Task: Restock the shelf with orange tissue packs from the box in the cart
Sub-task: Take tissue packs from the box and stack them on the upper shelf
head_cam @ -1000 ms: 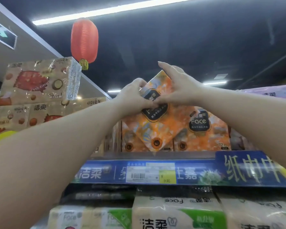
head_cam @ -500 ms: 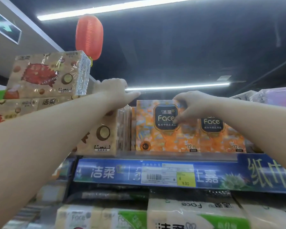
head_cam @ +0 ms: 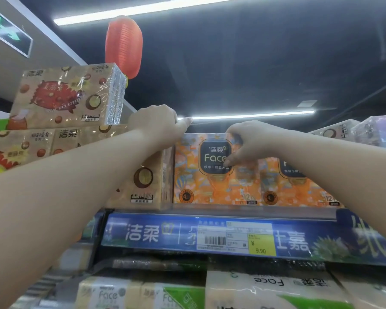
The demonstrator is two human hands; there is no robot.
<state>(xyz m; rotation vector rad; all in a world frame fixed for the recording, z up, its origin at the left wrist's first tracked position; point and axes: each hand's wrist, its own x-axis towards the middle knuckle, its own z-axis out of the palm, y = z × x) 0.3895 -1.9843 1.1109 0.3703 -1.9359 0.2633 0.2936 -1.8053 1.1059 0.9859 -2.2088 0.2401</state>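
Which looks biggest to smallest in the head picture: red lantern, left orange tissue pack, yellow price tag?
1. left orange tissue pack
2. red lantern
3. yellow price tag
The lantern hangs farther away, so its real size is unsure.

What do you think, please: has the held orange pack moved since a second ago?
Yes. The orange tissue pack, tipped on a corner before, now stands upright behind the shelf rail, beside the brown pack.
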